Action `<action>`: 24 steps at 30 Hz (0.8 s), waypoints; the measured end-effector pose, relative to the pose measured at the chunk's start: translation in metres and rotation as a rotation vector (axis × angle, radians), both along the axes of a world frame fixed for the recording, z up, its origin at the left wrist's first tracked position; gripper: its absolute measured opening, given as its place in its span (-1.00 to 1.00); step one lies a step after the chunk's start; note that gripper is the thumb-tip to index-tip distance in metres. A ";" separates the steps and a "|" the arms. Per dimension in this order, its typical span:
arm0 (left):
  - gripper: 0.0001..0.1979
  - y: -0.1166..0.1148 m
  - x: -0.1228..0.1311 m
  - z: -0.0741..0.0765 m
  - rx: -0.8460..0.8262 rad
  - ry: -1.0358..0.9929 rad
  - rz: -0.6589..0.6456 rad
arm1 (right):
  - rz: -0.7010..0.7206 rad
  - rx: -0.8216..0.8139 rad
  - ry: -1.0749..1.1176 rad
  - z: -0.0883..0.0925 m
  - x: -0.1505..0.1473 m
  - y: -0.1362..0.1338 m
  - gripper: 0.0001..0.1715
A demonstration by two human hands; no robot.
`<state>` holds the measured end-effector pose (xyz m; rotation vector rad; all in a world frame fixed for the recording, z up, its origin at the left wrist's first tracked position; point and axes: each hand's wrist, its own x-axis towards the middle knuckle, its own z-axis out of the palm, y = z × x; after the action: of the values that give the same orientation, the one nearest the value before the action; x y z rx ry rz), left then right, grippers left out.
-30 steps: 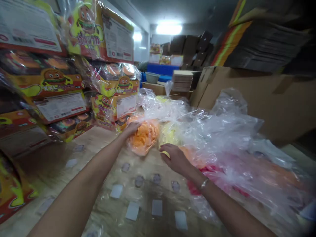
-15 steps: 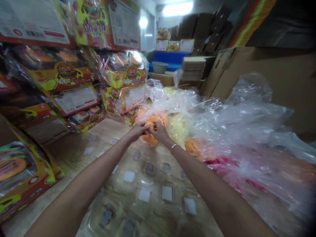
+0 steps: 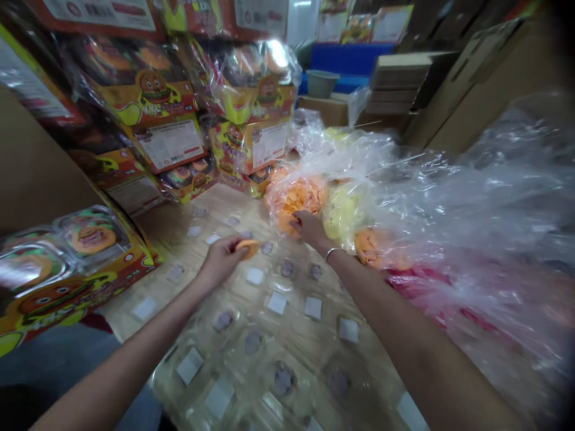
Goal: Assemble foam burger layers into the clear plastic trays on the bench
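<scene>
My left hand (image 3: 221, 261) pinches a flat, round orange piece (image 3: 247, 248) that looks like a burger-bun half. It hangs over clear plastic trays (image 3: 263, 320) spread across the table, with white squares and greyish round pieces in their cups. My right hand (image 3: 309, 230) reaches to the front of a clear bag of orange pieces (image 3: 299, 194). Its fingers are closed at the edge of another orange bun-like piece (image 3: 286, 223), partly hidden by the fingertips. Just right of that bag lies a bag of pale yellow pieces (image 3: 344, 209).
Printed burger-candy boxes (image 3: 168, 140) are stacked at the left and back left; an open box of packed burgers (image 3: 90, 230) stands nearer. Loose clear plastic bags (image 3: 467, 203), some over red pieces (image 3: 417, 278), fill the right side. A grey basin (image 3: 322, 84) and cardboard stack (image 3: 395, 84) stand behind.
My hands were together at the orange pieces and have parted. The left has come nearer and left with an orange piece; the right stays by the bag. The view has tilted down and left.
</scene>
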<state>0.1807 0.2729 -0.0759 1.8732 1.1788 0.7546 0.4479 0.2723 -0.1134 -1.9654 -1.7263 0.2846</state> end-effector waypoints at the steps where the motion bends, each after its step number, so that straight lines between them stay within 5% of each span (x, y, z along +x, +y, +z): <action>1: -0.80 -0.013 -0.001 -0.005 0.121 0.116 -0.059 | -0.017 0.017 0.002 0.000 0.001 -0.004 -0.71; 4: -0.71 -0.040 0.000 -0.021 0.382 0.505 -0.306 | -0.043 0.133 0.062 0.001 0.005 -0.012 -0.74; 8: -0.74 -0.046 0.003 -0.032 0.423 0.724 -0.435 | -0.081 0.268 0.421 0.011 0.011 -0.022 -0.83; 11: -0.73 -0.043 0.002 -0.033 0.417 0.710 -0.471 | -0.043 0.158 0.825 0.023 0.006 -0.045 -0.81; 13: -0.71 -0.040 0.002 -0.032 0.415 0.689 -0.503 | 0.159 -0.015 0.949 0.029 -0.007 -0.069 -0.79; 17: -0.70 -0.035 0.004 -0.033 0.404 0.655 -0.513 | 0.519 -0.262 0.591 0.029 -0.052 -0.116 -0.85; 21: -0.71 -0.034 0.004 -0.035 0.402 0.618 -0.519 | 0.452 -0.293 -0.096 0.020 -0.091 -0.143 -0.78; 24: -0.72 -0.037 0.000 -0.034 0.412 0.587 -0.515 | 0.473 -0.205 -0.320 0.019 -0.098 -0.152 -0.73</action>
<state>0.1810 0.2361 -0.1097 2.7159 0.8264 0.1558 0.3501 0.1199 -0.0947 -1.7855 -2.4559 0.3334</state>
